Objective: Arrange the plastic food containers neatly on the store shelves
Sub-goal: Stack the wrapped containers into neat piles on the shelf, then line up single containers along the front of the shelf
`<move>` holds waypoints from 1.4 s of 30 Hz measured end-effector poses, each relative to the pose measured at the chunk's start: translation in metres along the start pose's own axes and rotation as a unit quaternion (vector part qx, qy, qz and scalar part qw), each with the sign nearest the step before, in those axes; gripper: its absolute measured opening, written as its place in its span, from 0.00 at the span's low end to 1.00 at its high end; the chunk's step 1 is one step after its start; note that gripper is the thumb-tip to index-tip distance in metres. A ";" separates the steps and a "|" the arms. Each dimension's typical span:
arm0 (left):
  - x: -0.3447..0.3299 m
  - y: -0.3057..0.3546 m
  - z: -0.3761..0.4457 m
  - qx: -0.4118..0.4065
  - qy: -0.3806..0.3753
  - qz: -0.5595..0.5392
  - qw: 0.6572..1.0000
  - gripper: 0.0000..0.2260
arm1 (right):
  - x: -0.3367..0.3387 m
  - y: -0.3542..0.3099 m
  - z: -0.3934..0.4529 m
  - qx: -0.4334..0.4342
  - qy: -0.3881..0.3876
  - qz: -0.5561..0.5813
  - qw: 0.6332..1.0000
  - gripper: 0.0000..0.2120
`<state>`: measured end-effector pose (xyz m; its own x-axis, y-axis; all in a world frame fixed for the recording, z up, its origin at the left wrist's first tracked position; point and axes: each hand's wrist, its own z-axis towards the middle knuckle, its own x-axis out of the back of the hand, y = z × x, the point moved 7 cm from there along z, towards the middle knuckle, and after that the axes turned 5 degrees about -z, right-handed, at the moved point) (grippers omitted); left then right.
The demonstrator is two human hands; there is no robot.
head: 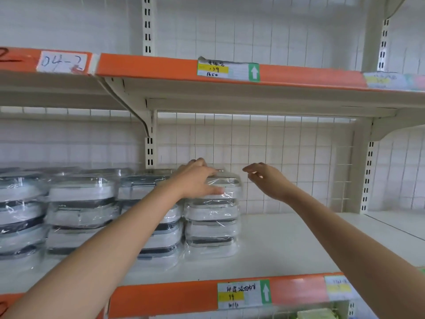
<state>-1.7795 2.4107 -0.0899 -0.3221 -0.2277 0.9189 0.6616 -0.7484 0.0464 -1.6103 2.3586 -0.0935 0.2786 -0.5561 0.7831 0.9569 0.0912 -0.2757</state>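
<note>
Stacks of plastic-wrapped white and grey food containers (80,210) fill the left part of the white shelf (287,245). The rightmost stack (212,226) holds several containers. My left hand (197,180) lies over the stack's top container (226,188), fingers spread across its lid and thumb against its front side. My right hand (264,178) hovers in the air just to the right of that container, fingers loosely curled and holding nothing.
The shelf's right half is bare up to the white upright (368,176). A wire grid back panel (276,153) stands behind it. The orange-edged upper shelf (161,67) hangs overhead. Price labels (243,294) sit on the orange front rail.
</note>
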 end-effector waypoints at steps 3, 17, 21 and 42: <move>0.013 -0.013 -0.018 0.002 0.045 0.012 0.999 0.34 | 0.001 -0.020 0.001 0.042 0.003 0.003 0.999 0.15; 0.015 -0.043 -0.085 -0.012 0.164 0.062 0.984 0.27 | -0.030 -0.069 -0.017 0.115 0.016 -0.117 0.986 0.25; 0.015 -0.046 -0.084 -0.005 0.165 0.059 0.985 0.26 | -0.031 -0.086 -0.021 0.152 0.029 -0.137 0.978 0.26; 0.021 -0.056 -0.189 0.124 -0.125 -0.097 0.980 0.15 | -0.058 -0.199 -0.090 0.186 -0.297 -0.137 0.926 0.22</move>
<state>-1.9516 2.3301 -0.1469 -0.3036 0.0865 0.9489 0.7579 -0.5816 0.2955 -1.8240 2.2983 -0.1349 -0.0896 -0.0583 0.9943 0.9294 0.3539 0.1045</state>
